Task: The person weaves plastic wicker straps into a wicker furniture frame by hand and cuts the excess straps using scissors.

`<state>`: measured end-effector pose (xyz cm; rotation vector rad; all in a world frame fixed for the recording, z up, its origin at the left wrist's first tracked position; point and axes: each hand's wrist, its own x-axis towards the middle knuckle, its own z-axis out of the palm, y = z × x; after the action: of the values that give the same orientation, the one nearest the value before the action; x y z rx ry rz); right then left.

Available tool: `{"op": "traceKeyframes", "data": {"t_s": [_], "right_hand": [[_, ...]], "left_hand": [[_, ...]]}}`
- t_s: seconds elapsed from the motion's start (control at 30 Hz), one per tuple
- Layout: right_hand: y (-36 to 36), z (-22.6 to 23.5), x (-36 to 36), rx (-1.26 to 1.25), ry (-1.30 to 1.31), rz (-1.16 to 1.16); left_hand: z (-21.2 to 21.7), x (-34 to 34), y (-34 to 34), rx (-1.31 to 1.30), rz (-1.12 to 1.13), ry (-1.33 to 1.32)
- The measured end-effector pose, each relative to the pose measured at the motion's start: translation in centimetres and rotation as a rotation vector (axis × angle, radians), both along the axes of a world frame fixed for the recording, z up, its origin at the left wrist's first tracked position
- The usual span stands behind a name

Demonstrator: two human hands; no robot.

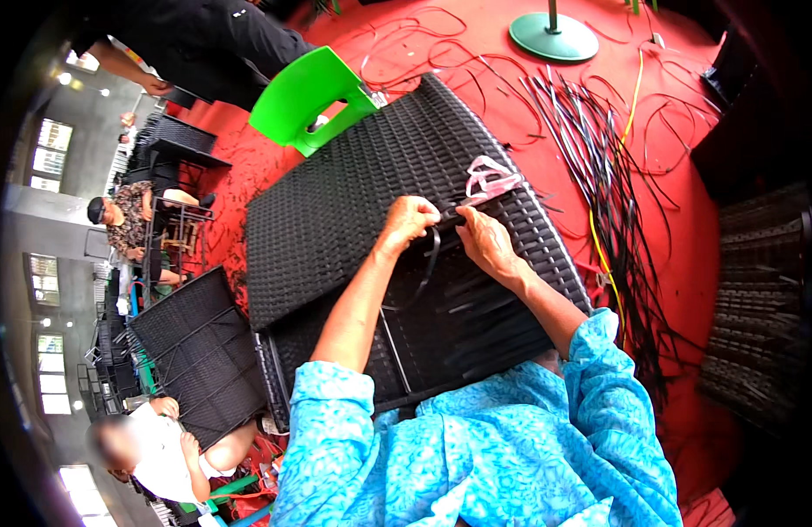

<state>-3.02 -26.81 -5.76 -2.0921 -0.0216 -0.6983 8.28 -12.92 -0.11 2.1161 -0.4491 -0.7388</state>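
A large black woven panel on a frame lies in front of me, and both my hands work at the near edge of its weave. With thumb and fingers pinched, my left hand grips a flat black strip, whose loose end hangs below the fingers. Close on its right, my right hand is also closed at the strip, against the weave. Just beyond the right hand a pale pink looped item rests on the panel. Loose dark strips spread over the open part of the frame nearest me.
A green chair touches the panel's far left side. Long black strips cover the red floor at right, near a yellow cord and a round green base. Other people sit at left beside another woven panel.
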Motion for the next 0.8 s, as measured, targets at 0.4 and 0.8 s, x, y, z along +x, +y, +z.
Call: {"op": "traceKeyframes", "data": {"t_s": [0.4, 0.8], "right_hand": [[0.2, 0.4, -2.2, 0.135, 0.248, -0.025], [-0.2, 0.6, 0.4, -0.117, 0.301, -0.062]], "left_hand": [[-0.9, -1.4, 0.0, 0.029, -0.008, -0.006], [-2.6, 0.1, -0.1, -0.199, 0.019, -0.058]]}}
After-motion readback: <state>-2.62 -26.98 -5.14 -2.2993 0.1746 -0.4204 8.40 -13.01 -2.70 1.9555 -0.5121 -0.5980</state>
